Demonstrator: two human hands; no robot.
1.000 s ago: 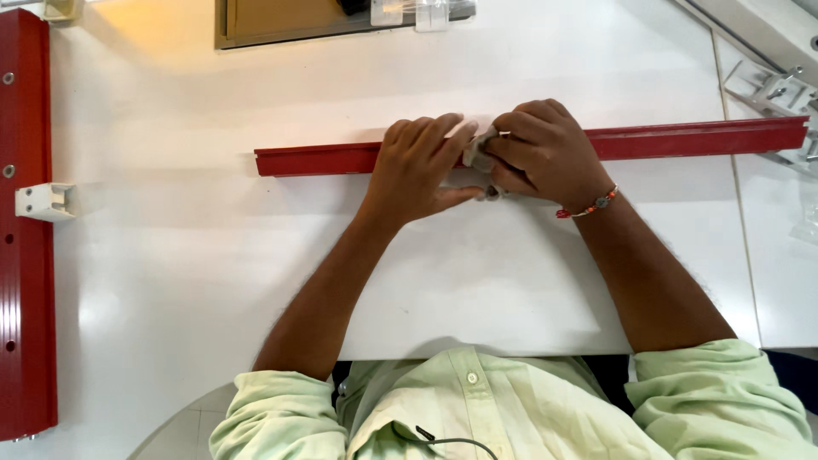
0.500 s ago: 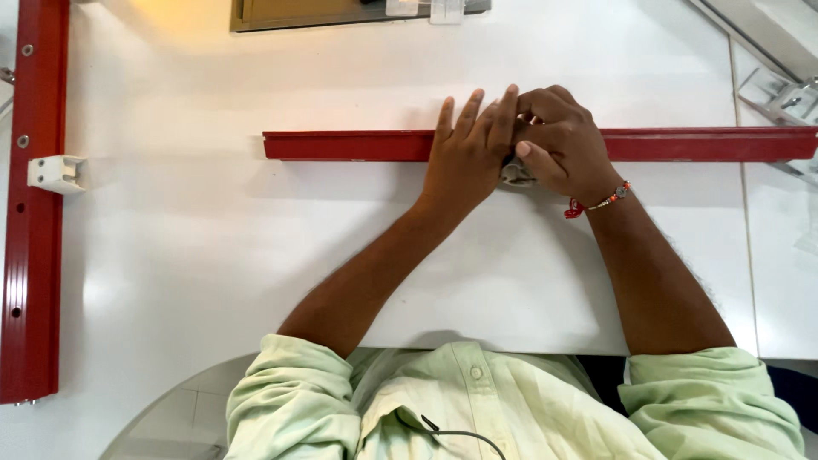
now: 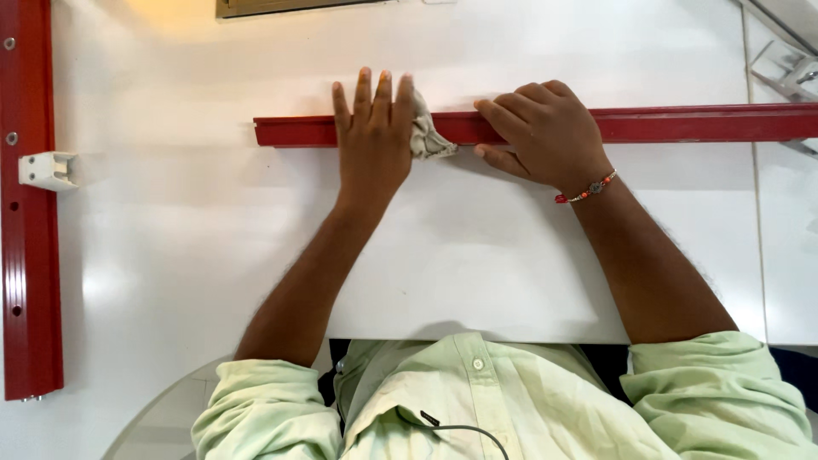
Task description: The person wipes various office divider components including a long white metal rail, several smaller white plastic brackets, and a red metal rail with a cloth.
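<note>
Second red rail (image 3: 30, 204) standing lengthwise along the left edge, small white plastic bracket (image 3: 48, 169) clipped on beside it. White tabletop (image 3: 170, 255) underneath. Bare metal profiles (image 3: 788, 60) at far right, brownish frame (image 3: 290, 7) at far edge.

No packages, labels, signs or screens visible.

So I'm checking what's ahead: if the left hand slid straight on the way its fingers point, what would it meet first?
Probably nothing close: past the red bar, the left hand faces bare white table.
</note>
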